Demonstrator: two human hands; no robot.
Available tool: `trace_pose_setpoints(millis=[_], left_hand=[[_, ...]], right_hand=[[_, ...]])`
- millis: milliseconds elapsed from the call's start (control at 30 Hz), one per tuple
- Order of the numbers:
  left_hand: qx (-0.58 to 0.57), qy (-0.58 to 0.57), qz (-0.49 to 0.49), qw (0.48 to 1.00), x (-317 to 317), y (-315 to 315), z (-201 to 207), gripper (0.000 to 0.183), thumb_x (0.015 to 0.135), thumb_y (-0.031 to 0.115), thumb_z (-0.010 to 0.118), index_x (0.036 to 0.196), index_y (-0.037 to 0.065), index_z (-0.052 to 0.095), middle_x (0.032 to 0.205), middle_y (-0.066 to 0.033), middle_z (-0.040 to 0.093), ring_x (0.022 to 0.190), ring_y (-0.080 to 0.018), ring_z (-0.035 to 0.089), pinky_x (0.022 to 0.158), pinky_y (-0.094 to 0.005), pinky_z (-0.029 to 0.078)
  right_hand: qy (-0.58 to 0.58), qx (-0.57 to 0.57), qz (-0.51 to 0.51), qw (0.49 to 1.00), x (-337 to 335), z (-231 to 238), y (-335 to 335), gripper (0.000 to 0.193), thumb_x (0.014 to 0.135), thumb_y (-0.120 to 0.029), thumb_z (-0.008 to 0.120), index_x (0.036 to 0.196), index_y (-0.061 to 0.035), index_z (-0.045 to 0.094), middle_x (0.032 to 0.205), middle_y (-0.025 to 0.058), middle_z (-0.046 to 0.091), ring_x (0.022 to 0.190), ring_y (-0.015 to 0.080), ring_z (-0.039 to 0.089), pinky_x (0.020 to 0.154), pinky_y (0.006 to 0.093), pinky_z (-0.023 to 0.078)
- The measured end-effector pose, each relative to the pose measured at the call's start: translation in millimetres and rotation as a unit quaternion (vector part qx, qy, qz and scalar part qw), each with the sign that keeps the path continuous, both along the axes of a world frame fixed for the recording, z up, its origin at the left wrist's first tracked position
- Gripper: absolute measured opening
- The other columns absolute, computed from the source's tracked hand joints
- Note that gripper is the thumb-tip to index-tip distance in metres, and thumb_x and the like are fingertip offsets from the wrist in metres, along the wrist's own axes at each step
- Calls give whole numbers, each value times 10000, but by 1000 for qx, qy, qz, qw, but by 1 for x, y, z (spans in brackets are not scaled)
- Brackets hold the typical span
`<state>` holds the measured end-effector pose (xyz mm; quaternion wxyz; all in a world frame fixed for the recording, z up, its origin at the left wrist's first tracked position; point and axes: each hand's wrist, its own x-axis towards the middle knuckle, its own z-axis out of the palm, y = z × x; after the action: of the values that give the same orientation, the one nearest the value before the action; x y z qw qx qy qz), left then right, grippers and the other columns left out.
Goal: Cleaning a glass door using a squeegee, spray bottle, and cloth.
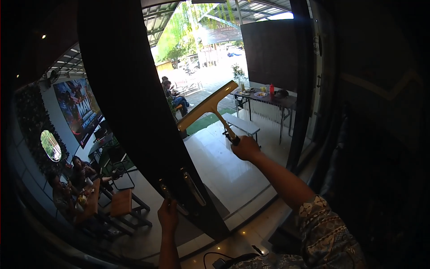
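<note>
My right hand (pixel 245 148) is raised and closed around the handle of a tan squeegee (pixel 208 106). Its long blade lies slanted against the glass pane (pixel 224 161) of a dark-framed door, just right of the wide frame (pixel 125 89). My left hand (pixel 168 215) is lower down and grips a metal door handle (pixel 166 193) on that frame. A second metal handle (pixel 192 186) sits just to its right. My right sleeve (pixel 322 233) has a patterned grey fabric.
Through the glass stand a bench (pixel 242 124) and a dark table (pixel 268 97) with dishes and a red bottle. People sit further out (pixel 172 96). On the left are seated people (pixel 76 179), small wooden tables (pixel 121 202) and a large poster (pixel 78 107).
</note>
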<state>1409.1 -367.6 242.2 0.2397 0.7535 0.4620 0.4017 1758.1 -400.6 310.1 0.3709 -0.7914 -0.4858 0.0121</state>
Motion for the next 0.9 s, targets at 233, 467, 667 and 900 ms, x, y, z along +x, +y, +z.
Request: trace_pose_setpoints(millis=[233, 467, 667, 900], left_hand=[[-51, -48, 33, 997, -94, 19, -32, 351, 854, 235, 501, 1065, -45, 519, 847, -125, 600, 722, -147, 560, 616, -284, 451], [-93, -95, 107, 985, -167, 31, -37, 390, 865, 232, 486, 1142, -41, 463, 970, -112, 550, 787, -148, 545, 575, -256, 492], [-113, -154, 156, 969, -235, 47, -40, 456, 882, 280, 473, 1230, -4, 392, 1071, -114, 511, 908, -175, 537, 606, -270, 511], [-121, -164, 208, 957, -309, 65, -37, 386, 894, 324, 444, 1168, 52, 457, 1043, -70, 530, 937, -187, 545, 580, -281, 497]], right_hand=[[-195, -96, 17, 976, -3, 21, -10, 239, 732, -264, 503, 814, -59, 593, 772, 162, 620, 718, 312, 613, 662, 407, 484], [-345, -147, 8, 927, 28, 48, -19, 175, 671, -198, 562, 777, -59, 572, 704, 149, 600, 658, 297, 614, 585, 399, 489], [-378, -113, -28, 918, 64, 32, -27, 189, 629, -209, 599, 736, -59, 559, 684, 141, 576, 634, 297, 605, 577, 393, 489], [-401, -106, -46, 909, 72, 35, -32, 195, 598, -198, 624, 726, -70, 551, 681, 132, 550, 661, 294, 586, 588, 393, 479]])
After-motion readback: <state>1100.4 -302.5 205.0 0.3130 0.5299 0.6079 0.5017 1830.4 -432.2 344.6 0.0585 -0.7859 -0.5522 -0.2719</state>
